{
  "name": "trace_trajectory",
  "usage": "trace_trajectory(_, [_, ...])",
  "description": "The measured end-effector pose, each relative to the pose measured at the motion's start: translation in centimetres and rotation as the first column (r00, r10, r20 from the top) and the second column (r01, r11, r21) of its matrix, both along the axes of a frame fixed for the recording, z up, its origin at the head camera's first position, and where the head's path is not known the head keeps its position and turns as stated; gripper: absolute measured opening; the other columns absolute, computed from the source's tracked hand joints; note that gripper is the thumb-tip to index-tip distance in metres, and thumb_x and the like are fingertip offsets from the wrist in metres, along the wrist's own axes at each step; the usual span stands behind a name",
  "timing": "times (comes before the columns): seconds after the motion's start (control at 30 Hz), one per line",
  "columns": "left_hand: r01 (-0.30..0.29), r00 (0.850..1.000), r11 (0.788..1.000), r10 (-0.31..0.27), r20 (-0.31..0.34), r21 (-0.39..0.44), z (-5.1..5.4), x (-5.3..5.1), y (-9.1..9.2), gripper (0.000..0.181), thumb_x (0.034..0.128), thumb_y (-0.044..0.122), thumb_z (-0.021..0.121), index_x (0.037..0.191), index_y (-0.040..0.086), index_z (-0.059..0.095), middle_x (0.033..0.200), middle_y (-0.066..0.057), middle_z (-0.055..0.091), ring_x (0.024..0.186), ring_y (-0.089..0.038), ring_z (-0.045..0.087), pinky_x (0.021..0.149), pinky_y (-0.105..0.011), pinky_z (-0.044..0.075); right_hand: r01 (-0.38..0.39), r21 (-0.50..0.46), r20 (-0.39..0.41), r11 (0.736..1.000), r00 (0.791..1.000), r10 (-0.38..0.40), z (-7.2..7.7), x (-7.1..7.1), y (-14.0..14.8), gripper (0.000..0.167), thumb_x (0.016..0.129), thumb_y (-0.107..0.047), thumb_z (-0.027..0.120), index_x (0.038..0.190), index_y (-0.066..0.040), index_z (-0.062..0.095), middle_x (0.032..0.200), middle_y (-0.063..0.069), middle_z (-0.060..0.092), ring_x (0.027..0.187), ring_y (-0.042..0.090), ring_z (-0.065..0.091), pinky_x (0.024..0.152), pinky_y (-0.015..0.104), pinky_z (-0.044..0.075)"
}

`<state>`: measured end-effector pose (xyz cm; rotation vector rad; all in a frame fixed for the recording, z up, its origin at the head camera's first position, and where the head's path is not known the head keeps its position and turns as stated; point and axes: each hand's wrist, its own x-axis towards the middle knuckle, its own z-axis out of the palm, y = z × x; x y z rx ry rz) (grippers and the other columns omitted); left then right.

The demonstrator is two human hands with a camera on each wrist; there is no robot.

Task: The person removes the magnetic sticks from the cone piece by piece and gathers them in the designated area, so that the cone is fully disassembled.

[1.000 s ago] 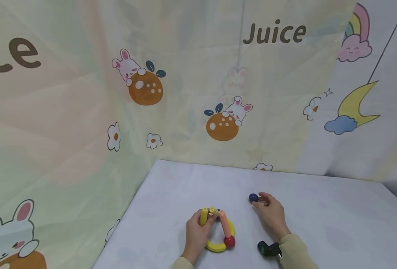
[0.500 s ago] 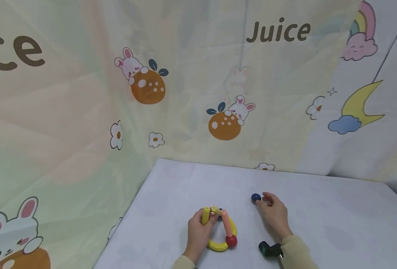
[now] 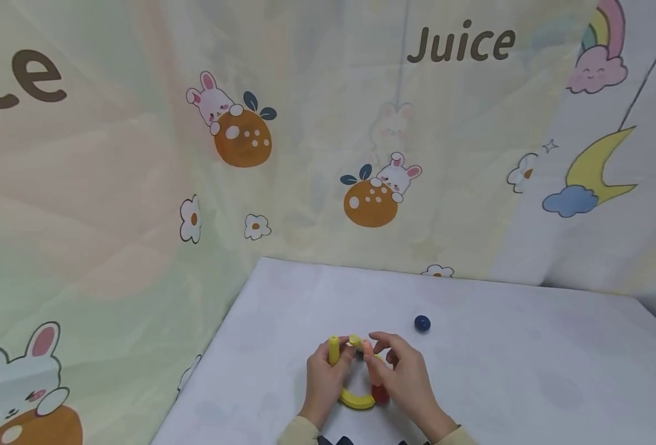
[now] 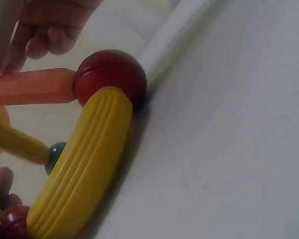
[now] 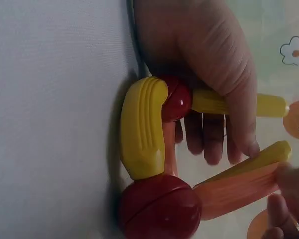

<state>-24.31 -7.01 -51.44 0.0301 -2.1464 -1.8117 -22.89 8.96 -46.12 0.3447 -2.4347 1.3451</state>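
A toy frame of rods and balls stands on the white table. Its base has curved yellow pieces (image 3: 357, 400) joined by red balls (image 4: 112, 74) and a dark ball (image 4: 55, 158). Upright from it rise a salmon-pink rod (image 5: 239, 191) and two yellow rods (image 3: 333, 350). My left hand (image 3: 323, 384) grips the near yellow rod, its thumb reaching toward the other one. With thumb and fingers, my right hand (image 3: 411, 378) pinches the upper end of the pink rod, partly covering it. A loose dark blue ball (image 3: 422, 323) lies beyond the right hand.
The white tabletop (image 3: 517, 364) extends to both sides and behind the frame. A printed cloth backdrop (image 3: 306, 123) with rabbits, oranges and flowers hangs along the table's far and left edges. Dark objects show at the bottom edge, near the wrists.
My right hand has left the blue ball and moved left and nearer to the pink rod, which it now pinches. The ball stays on the table. My left hand keeps its grip.
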Motion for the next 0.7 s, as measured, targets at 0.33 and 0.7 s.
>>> trace_trajectory(0.33, [-0.024, 0.998, 0.996, 0.019, 0.053, 0.085, 0.3, -0.4, -0.9, 0.026, 0.0909, 0.026, 0.07, 0.111, 0.01, 0.067, 0.092, -0.001, 0.064, 0.084, -0.014, 0.06, 0.075, -0.02, 0.05, -0.038, 0.067, 0.17, 0.997, 0.985, 0.026, -0.2, -0.1, -0.4, 0.043, 0.08, -0.016, 0.081, 0.119, -0.017, 0.065, 0.095, -0.005, 0.067, 0.071, 0.013, 0.052, 0.056, 0.021, 0.043])
trace_trajectory(0.7, [-0.247, 0.968, 0.968, 0.245, 0.047, 0.046, 0.3, -1.0, -1.1, 0.048, 0.0907, 0.019, 0.07, 0.133, 0.007, 0.051, 0.101, 0.001, 0.059, 0.083, -0.012, 0.056, 0.074, -0.02, 0.048, 0.043, 0.035, 0.2, 0.998, 0.978, -0.049, -0.4, 0.3, 0.2, 0.066, 0.083, -0.008, 0.074, 0.142, -0.015, 0.045, 0.094, -0.002, 0.068, 0.061, 0.009, 0.051, 0.048, 0.021, 0.042])
